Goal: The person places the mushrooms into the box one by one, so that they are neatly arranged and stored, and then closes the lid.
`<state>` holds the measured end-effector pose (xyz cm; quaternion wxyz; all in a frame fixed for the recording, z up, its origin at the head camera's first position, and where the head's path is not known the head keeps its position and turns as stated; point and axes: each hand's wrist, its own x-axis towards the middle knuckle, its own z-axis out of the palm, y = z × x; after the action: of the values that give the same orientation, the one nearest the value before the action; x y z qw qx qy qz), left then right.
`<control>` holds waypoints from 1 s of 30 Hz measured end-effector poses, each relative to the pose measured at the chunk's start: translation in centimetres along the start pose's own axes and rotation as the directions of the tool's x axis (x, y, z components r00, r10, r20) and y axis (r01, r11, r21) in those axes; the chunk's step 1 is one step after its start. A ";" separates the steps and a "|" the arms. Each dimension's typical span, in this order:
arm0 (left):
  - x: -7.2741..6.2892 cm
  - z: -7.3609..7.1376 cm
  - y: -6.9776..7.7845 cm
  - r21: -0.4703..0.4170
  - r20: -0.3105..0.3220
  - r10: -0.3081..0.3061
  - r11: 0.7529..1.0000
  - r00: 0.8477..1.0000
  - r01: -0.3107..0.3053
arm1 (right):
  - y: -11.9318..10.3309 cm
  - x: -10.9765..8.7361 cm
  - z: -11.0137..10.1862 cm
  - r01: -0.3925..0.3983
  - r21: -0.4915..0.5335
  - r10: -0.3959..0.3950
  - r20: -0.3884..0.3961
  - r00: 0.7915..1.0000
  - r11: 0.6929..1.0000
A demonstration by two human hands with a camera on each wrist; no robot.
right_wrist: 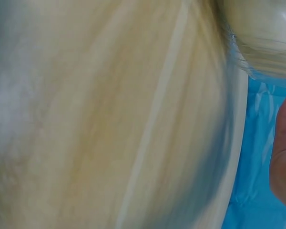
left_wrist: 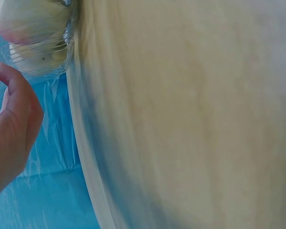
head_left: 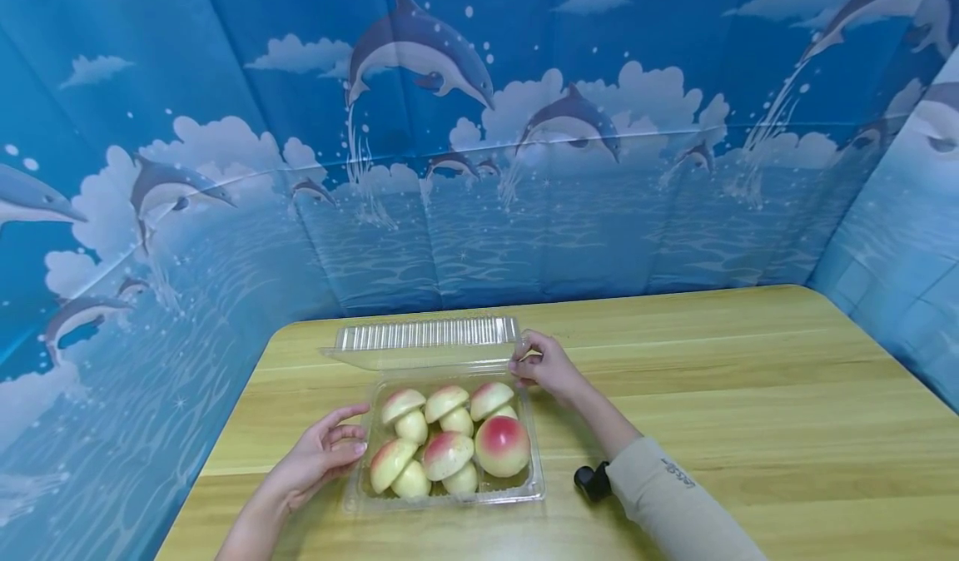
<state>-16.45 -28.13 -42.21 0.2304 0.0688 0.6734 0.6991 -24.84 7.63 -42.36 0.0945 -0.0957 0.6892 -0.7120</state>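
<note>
A clear plastic box [head_left: 534,491] lies on the table with its hinged lid [head_left: 427,334] raised at the back. Inside are several cream, mushroom-shaped pieces [head_left: 447,454] with pink-tinged caps, and one round, peach-like piece [head_left: 503,446] with a red top. My right hand [head_left: 553,368] pinches the lid's right edge near the hinge. At the box's left side is my left hand [head_left: 318,454], fingers loosely bent, fingertips against or very near the wall. Both wrist views catch only part of each hand, the left hand [left_wrist: 16,114] and the right hand [right_wrist: 285,152], beside the box.
The wood-grain table [head_left: 719,394] extends far to the right of the box. A blue dolphin-print curtain [head_left: 479,236] hangs behind and on both sides. A small black device [head_left: 592,482] sits by the right sleeve [head_left: 674,494].
</note>
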 end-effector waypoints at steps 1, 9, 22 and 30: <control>0.0 0.0 0.0 -0.001 -0.002 -0.005 1.000 1.000 0.005 | 0.0 0.0 0.0 -0.002 0.005 0.002 -0.001 1.000 1.000; 0.1 -0.2 0.1 -0.012 -0.007 -0.026 1.000 1.000 0.026 | 0.7 0.0 -0.5 0.004 0.054 -0.006 0.038 0.999 0.999; 0.4 -0.2 1.4 -0.041 0.014 -0.080 0.996 0.997 0.080 | 1.1 0.1 -1.5 0.028 0.070 -0.037 0.128 0.991 0.997; 0.2 -0.2 1.7 0.012 0.009 -0.101 0.995 0.995 0.101 | 1.1 -0.1 -1.9 -0.006 0.057 -0.002 0.153 0.988 0.998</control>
<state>-17.07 -28.23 -40.62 0.2681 0.0394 0.6788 0.6825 -25.26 9.41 -43.49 0.1506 -0.1467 0.6592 -0.7220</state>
